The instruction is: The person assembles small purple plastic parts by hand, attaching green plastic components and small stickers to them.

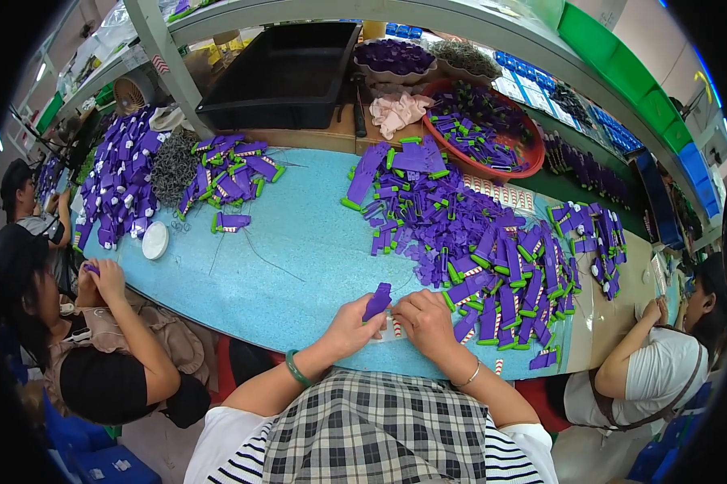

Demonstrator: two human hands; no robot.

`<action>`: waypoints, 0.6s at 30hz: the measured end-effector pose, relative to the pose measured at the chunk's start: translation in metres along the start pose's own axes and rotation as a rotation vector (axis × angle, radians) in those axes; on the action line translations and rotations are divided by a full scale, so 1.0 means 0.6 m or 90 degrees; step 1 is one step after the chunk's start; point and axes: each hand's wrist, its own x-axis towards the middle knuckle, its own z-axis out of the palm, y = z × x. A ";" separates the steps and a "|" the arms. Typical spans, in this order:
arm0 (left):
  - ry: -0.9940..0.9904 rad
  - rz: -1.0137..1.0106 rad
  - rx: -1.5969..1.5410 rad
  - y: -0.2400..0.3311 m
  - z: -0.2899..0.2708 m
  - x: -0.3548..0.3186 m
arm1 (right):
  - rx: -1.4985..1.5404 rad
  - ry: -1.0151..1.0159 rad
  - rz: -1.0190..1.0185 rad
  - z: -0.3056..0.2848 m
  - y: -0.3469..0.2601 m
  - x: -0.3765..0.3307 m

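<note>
My left hand [351,327] is closed around a purple plastic part [377,301], which sticks up between thumb and fingers. Close beside it, my right hand [428,321] has its fingertips drawn together; what they pinch, if anything, is too small to make out. Under and between both hands, at the table's near edge, lies a small clear sheet with red-and-white striped stickers [396,327]. Right of my right hand spreads a heap of purple parts with green ends [505,294], many bearing striped stickers. Beyond my hands is a pile of smaller purple pieces [420,206].
Farther back stand a red basin [533,153] of purple-green parts and a black tray [283,77]. At left, purple parts [125,173] lie near grey wire pieces [175,168] and a white round lid [155,240]. Co-workers sit left and right; a shelf crosses overhead.
</note>
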 end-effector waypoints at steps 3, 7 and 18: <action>-0.005 -0.005 0.002 -0.006 -0.004 0.004 | 0.002 -0.002 -0.008 0.003 0.003 0.000; -0.008 0.007 -0.010 -0.008 -0.004 0.006 | 0.011 -0.012 -0.002 0.000 0.004 0.004; -0.015 -0.008 -0.074 0.006 -0.020 0.006 | 0.379 -0.082 0.200 -0.067 -0.005 0.027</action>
